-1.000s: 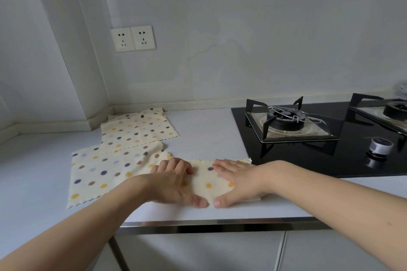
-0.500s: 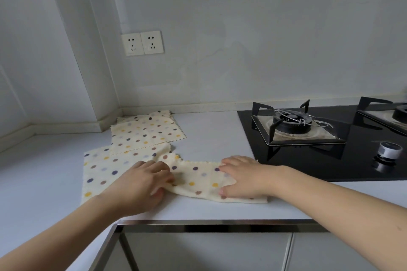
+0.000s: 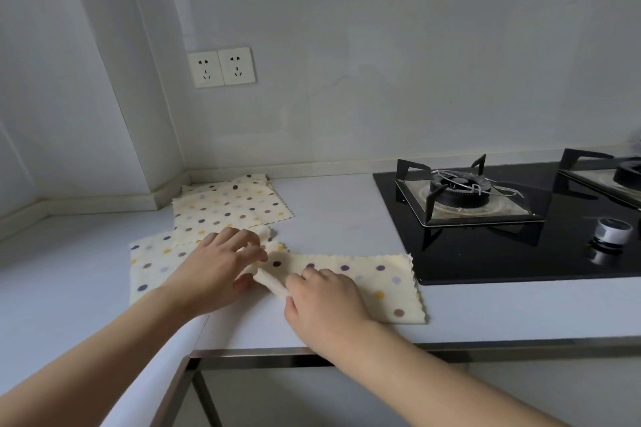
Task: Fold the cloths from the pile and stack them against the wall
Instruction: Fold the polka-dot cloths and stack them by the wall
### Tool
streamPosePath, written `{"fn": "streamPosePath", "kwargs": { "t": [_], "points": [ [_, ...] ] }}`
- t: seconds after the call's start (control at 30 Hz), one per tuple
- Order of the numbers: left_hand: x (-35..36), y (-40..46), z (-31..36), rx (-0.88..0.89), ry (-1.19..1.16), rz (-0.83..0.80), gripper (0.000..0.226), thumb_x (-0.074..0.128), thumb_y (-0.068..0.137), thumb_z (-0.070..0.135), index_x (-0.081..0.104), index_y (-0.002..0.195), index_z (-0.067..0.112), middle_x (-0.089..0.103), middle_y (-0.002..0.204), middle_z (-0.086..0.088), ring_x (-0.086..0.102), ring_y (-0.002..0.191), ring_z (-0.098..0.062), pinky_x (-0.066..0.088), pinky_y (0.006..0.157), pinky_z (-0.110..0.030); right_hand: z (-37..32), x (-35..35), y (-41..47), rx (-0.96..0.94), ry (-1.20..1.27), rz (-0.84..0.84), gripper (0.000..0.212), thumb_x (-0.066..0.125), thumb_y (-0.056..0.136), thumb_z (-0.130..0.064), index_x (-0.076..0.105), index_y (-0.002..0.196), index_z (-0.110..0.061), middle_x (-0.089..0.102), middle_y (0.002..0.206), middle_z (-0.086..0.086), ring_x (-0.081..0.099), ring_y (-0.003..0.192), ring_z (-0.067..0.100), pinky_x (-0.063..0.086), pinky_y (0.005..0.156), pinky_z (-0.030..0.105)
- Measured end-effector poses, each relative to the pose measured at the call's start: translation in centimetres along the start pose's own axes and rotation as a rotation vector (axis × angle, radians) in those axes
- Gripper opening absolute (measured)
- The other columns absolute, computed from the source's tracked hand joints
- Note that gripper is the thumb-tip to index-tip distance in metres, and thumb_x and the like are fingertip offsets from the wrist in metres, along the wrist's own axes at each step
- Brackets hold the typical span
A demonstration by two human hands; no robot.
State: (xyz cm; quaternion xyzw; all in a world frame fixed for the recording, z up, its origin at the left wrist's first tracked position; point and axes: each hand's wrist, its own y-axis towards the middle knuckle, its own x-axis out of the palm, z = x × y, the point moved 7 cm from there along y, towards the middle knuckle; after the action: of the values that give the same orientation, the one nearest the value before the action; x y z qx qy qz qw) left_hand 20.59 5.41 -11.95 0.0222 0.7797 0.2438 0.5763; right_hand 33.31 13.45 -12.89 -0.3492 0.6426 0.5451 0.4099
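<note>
A cream polka-dot cloth [image 3: 374, 279], folded into a long strip, lies on the white counter [image 3: 329, 215] near its front edge. My left hand [image 3: 215, 267] pinches the strip's left end, which is lifted a little off the counter. My right hand [image 3: 321, 302] grips the same end at its near corner. An unfolded polka-dot cloth [image 3: 152, 263] lies flat under my left hand. Folded polka-dot cloths [image 3: 232, 206] are stacked in the corner against the wall.
A black gas hob [image 3: 485, 243] with pan supports and a silver knob [image 3: 612, 232] borders the strip's right end. Two wall sockets [image 3: 221, 68] sit above the corner. The counter's metal-trimmed front edge [image 3: 347, 350] runs just below my hands.
My right hand has slid left along the strip to its left end. Both hands now hold that end, which has risen off the counter. The view has shifted left.
</note>
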Motion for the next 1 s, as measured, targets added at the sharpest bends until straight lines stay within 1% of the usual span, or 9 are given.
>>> {"fn": "streamPosePath", "kwargs": {
  "t": [0.07, 0.13, 0.27, 0.4, 0.53, 0.67, 0.8, 0.9, 1.0],
  "points": [
    [0.2, 0.7, 0.0, -0.003, -0.035, -0.009, 0.045, 0.082, 0.069, 0.022, 0.067, 0.110, 0.035, 0.057, 0.115, 0.010, 0.045, 0.104, -0.015, 0.045, 0.081, -0.029, -0.1, 0.5, -0.3, 0.028, -0.039, -0.048, 0.024, 0.081, 0.053, -0.033, 0.059, 0.059, -0.023, 0.056, 0.057, -0.004, 0.053, 0.047, 0.016, 0.024, 0.046, 0.024],
    [0.5, 1.5, 0.2, -0.004, -0.080, -0.015, 0.047, 0.080, 0.069, 0.014, 0.068, 0.109, 0.036, 0.055, 0.119, 0.009, 0.039, 0.108, -0.014, 0.042, 0.085, -0.030, -0.3, 0.5, -0.2, 0.051, -0.053, -0.011, 0.027, 0.082, 0.045, -0.035, 0.059, 0.053, -0.025, 0.053, 0.052, -0.007, 0.050, 0.043, 0.014, 0.023, 0.044, 0.022],
    [0.4, 3.0, 0.4, 0.021, -0.117, 0.026, 0.033, 0.080, 0.069, 0.012, 0.073, 0.090, 0.035, 0.060, 0.114, 0.005, 0.040, 0.104, -0.016, 0.048, 0.078, -0.035, 0.3, -0.7, -1.1, 0.109, 0.058, 0.038, 0.022, 0.050, 0.091, -0.028, 0.065, 0.097, -0.013, 0.061, 0.098, 0.006, 0.056, 0.091, 0.027, 0.031, 0.067, 0.032],
    [-1.0, 6.2, 1.2, 0.037, -0.124, 0.044, 0.026, 0.072, 0.078, 0.009, 0.073, 0.090, 0.032, 0.059, 0.119, 0.005, 0.045, 0.110, -0.020, 0.049, 0.084, -0.042, 1.5, -0.8, -2.3, 0.103, 0.183, -0.047, 0.033, 0.041, 0.094, -0.031, 0.066, 0.101, -0.011, 0.057, 0.105, 0.005, 0.049, 0.102, 0.025, 0.040, 0.088, 0.034],
    [-2.4, 10.6, 5.2, 0.185, -0.093, -0.039, 0.017, 0.062, 0.091, 0.022, 0.071, 0.101, 0.033, 0.049, 0.130, 0.014, 0.035, 0.124, -0.013, 0.031, 0.096, -0.025, 5.3, -2.0, -4.0, 0.146, 0.191, -0.059, 0.052, 0.022, 0.089, -0.039, 0.067, 0.096, -0.014, 0.058, 0.102, 0.002, 0.048, 0.102, 0.024, 0.040, 0.096, 0.037],
    [-2.4, 14.0, 10.2, 0.267, -0.114, -0.197, 0.014, 0.056, 0.093, 0.029, 0.068, 0.099, 0.034, 0.047, 0.129, 0.017, 0.034, 0.124, -0.008, 0.035, 0.102, -0.030, 11.4, -2.1, -6.2, 0.526, 0.563, -0.131, 0.031, 0.037, 0.093, -0.018, 0.067, 0.096, -0.013, 0.061, 0.103, 0.003, 0.057, 0.094, 0.020, 0.048, 0.080, 0.030],
    [-1.1, 15.8, 14.3, 0.266, -0.184, -0.333, 0.012, 0.060, 0.088, 0.033, 0.065, 0.099, 0.029, 0.052, 0.122, 0.016, 0.041, 0.115, -0.006, 0.041, 0.097, -0.029, 14.1, -1.3, -8.7, 0.946, 1.185, -0.239, 0.024, 0.041, 0.089, -0.016, 0.062, 0.091, -0.005, 0.061, 0.083, 0.011, 0.054, 0.063, 0.021, 0.047, 0.056, 0.029],
    [0.4, 16.2, 16.0, 0.181, -0.279, -0.474, 0.011, 0.058, 0.087, 0.031, 0.062, 0.097, 0.033, 0.057, 0.112, 0.015, 0.055, 0.103, -0.010, 0.049, 0.092, -0.034, 14.7, -1.8, -9.4, 0.966, 1.249, -0.249, 0.034, 0.042, 0.094, -0.034, 0.061, 0.088, -0.007, 0.054, 0.075, 0.007, 0.047, 0.055, 0.017, 0.039, 0.047, 0.023],
    [1.1, 16.2, 16.6, 0.065, -0.477, -0.542, 0.011, 0.060, 0.084, 0.029, 0.060, 0.082, 0.040, 0.063, 0.096, 0.013, 0.064, 0.086, -0.012, 0.055, 0.081, -0.034, 15.3, -1.9, -9.6, 0.944, 1.043, -0.269, 0.032, 0.052, 0.085, -0.039, 0.062, 0.092, -0.010, 0.053, 0.070, 0.004, 0.041, 0.050, 0.015, 0.029, 0.041, 0.018]
  ]
}}
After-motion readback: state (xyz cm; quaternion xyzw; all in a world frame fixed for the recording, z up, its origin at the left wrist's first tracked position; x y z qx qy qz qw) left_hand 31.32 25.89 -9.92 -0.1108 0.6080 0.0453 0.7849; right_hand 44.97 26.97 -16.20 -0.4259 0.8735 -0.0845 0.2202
